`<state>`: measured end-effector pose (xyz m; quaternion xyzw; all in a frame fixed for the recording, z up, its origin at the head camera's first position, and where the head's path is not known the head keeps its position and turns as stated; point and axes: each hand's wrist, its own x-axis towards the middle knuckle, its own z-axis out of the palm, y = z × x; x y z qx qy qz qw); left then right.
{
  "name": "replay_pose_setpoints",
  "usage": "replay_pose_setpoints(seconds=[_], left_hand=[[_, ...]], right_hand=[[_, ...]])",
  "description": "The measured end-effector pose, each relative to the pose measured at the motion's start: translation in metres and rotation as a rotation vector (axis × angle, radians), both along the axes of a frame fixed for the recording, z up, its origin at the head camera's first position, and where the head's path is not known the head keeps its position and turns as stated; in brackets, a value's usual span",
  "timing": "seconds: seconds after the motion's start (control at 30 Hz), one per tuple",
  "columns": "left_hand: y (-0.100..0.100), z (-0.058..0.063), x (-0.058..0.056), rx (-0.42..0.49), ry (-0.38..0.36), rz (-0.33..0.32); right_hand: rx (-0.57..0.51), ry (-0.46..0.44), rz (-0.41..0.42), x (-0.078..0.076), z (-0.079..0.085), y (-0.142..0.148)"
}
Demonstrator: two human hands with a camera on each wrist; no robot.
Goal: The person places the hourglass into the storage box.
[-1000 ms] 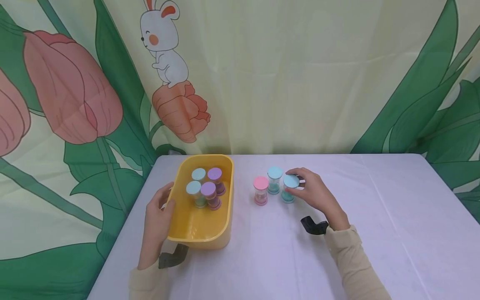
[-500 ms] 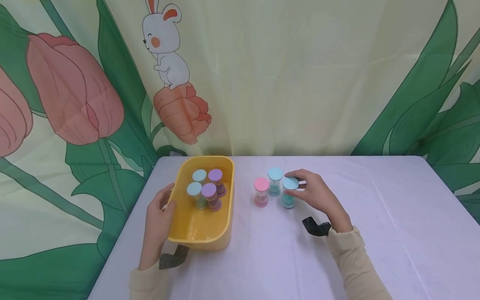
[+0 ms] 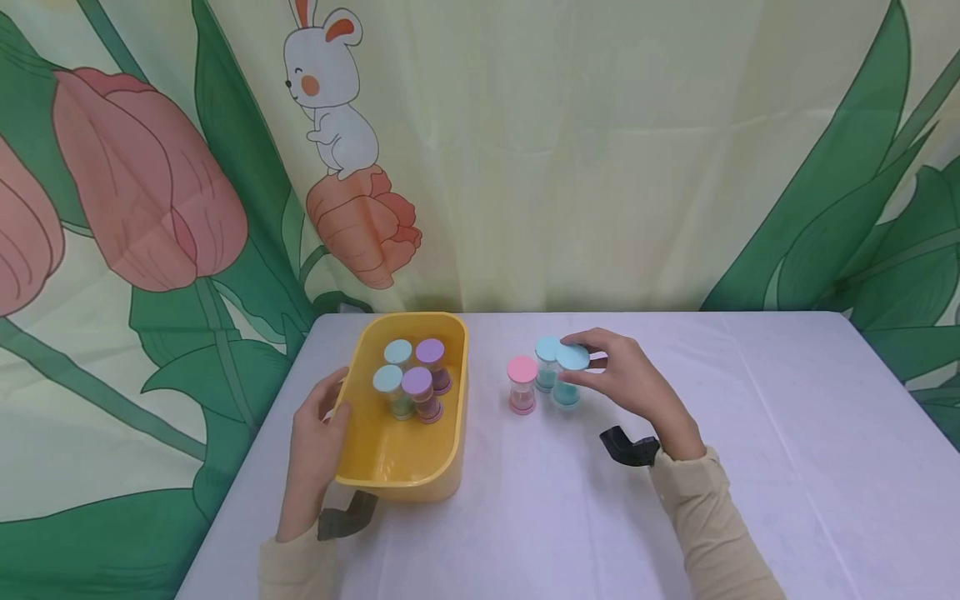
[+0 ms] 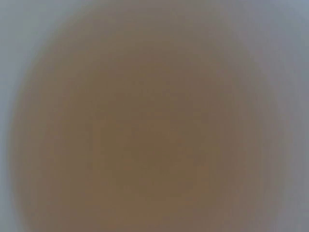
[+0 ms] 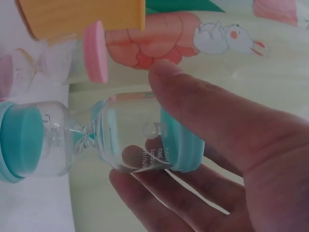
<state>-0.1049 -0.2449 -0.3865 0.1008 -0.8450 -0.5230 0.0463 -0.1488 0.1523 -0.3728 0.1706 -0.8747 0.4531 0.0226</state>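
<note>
My right hand (image 3: pixel 626 375) grips a teal sand timer (image 5: pixel 130 135) by its upper part, thumb on one side and fingers on the other. In the head view it leans slightly, right beside a second teal sand timer (image 3: pixel 547 377). A pink sand timer (image 3: pixel 522 385) stands just left of these. My left hand (image 3: pixel 318 433) holds the left wall of a yellow bin (image 3: pixel 397 458). Inside the bin stand two purple-capped sand timers (image 3: pixel 417 382) and two with light blue caps (image 3: pixel 388 379). The left wrist view is only a brown blur.
A white cloth covers the table (image 3: pixel 555 517). Behind its far edge hangs a curtain (image 3: pixel 585 167) printed with tulips, leaves and a rabbit on a carrot. Black wrist mounts (image 3: pixel 628 447) stick out from both sleeves.
My right hand has moved slightly left with the teal sand timer, which now tilts and overlaps the other teal one. My left hand and the bin stay in place.
</note>
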Motion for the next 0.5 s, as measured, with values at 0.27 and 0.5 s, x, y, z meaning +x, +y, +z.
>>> replay_pose_setpoints(seconds=[0.27, 0.5], left_hand=[[0.000, -0.001, 0.000, -0.006, 0.000, -0.001], [-0.001, -0.003, 0.000, -0.007, 0.014, -0.006]], right_hand=[[-0.009, 0.034, 0.021, 0.002, 0.012, -0.006], [-0.030, 0.047, 0.039, 0.003, 0.021, -0.012]])
